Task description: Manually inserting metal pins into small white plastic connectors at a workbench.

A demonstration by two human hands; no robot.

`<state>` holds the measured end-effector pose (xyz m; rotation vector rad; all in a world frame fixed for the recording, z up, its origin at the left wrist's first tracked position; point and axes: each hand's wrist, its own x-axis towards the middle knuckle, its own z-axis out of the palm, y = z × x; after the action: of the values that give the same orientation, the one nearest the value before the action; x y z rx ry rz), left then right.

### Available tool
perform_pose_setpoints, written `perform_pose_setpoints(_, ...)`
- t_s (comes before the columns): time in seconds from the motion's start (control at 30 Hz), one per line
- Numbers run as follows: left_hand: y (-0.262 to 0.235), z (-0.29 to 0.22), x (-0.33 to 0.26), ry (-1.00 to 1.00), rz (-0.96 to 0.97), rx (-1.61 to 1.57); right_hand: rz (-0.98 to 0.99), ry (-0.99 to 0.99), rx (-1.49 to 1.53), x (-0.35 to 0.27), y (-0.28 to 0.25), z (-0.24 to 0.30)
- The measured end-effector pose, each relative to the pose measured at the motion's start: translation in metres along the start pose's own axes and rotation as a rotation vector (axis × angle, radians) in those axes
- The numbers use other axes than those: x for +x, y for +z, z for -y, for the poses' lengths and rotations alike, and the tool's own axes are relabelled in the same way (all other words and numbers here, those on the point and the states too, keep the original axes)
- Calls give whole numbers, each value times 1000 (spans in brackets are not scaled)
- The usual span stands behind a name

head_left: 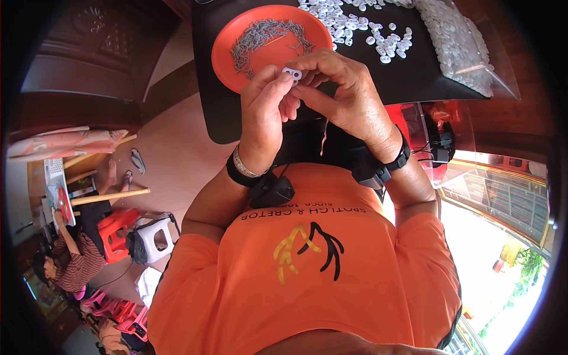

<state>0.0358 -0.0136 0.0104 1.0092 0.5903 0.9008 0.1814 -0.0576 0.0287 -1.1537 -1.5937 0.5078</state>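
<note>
My left hand [263,109] pinches a small white plastic piece with round holes [292,74] between thumb and fingers. From the other side my right hand [343,92] meets it, its index finger and thumb curled close around the piece. Whether the right fingers hold a second small part is hidden. Just beyond both hands lies a round orange-red plate [225,44], bearing a heap of small thin grey pieces [260,36], possibly springs or pins, too small to tell.
Loose white pieces [387,44] with holes are scattered over the black tabletop [408,80] beyond my right hand. A clear bag [455,47] packed with similar pieces lies at its right end. Red and white stools [115,234] and a seated person [77,260] are at far left.
</note>
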Motion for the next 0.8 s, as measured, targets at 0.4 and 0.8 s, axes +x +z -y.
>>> perform_pose_setpoints(0.4,7,3,-1,76,-63,33,-53,-114,-384,0,12,9)
perform_pose_setpoints(0.8,3,12,0,124,-62,-4,-37,-103,-322,-2,14,1)
